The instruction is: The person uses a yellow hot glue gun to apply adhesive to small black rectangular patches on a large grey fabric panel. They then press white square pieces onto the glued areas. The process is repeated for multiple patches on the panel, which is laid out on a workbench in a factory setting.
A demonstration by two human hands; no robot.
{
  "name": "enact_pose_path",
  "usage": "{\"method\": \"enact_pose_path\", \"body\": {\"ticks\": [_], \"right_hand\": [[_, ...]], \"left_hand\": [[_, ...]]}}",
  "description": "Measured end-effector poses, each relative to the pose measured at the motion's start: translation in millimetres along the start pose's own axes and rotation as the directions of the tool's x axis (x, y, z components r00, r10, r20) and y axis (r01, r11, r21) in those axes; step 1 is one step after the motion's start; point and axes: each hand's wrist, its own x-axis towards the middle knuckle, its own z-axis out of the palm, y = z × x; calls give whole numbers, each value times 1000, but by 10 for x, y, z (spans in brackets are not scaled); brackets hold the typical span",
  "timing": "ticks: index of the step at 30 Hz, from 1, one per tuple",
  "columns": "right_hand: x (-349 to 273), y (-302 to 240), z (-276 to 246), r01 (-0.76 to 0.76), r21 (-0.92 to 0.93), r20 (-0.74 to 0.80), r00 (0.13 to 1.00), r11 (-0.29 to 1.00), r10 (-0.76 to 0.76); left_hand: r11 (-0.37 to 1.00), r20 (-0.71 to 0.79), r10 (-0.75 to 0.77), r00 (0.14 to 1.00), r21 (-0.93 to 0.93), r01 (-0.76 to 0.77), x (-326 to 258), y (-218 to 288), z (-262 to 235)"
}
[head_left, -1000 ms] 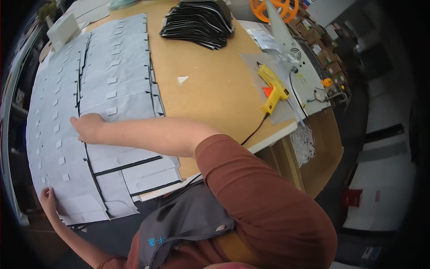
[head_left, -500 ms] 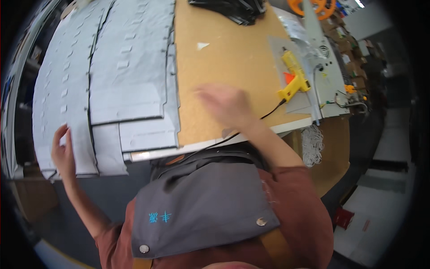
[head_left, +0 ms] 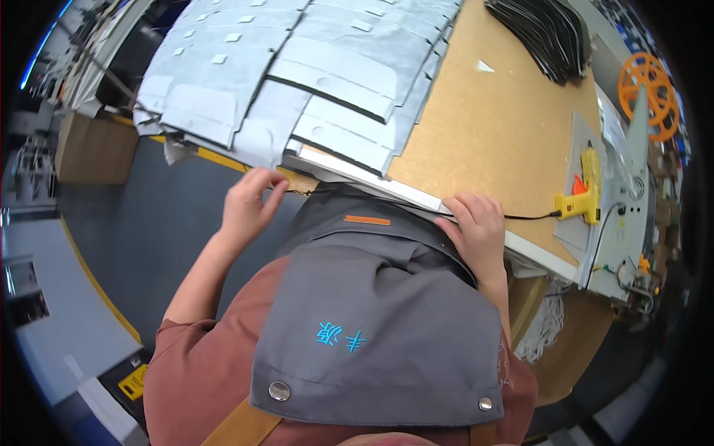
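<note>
While both hands rest at the near table edge, neither grasps anything: the left hand lies loosely open with fingertips touching the edge just below the grey sheets, and the right hand is curled over the edge beside a black cord. That cord runs to a yellow glue gun lying on the table, well apart from the sheets.

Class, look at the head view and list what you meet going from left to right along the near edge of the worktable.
Cardboard box → left hand → grey fabric panels → right hand → yellow glue gun → orange reel.
</note>
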Motion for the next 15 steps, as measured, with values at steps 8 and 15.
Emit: {"method": "enact_pose_path", "body": {"ticks": [8, 15], "right_hand": [[-162, -4, -40, 150, -85, -67, 986, 985, -156], [-363, 35, -272, 187, -98, 46, 982, 977, -183]], "left_hand": [[992, 43, -117, 992, -51, 119, -287, 158, -21], [486, 478, -271, 836, -681, 547, 260, 481, -40]]}}
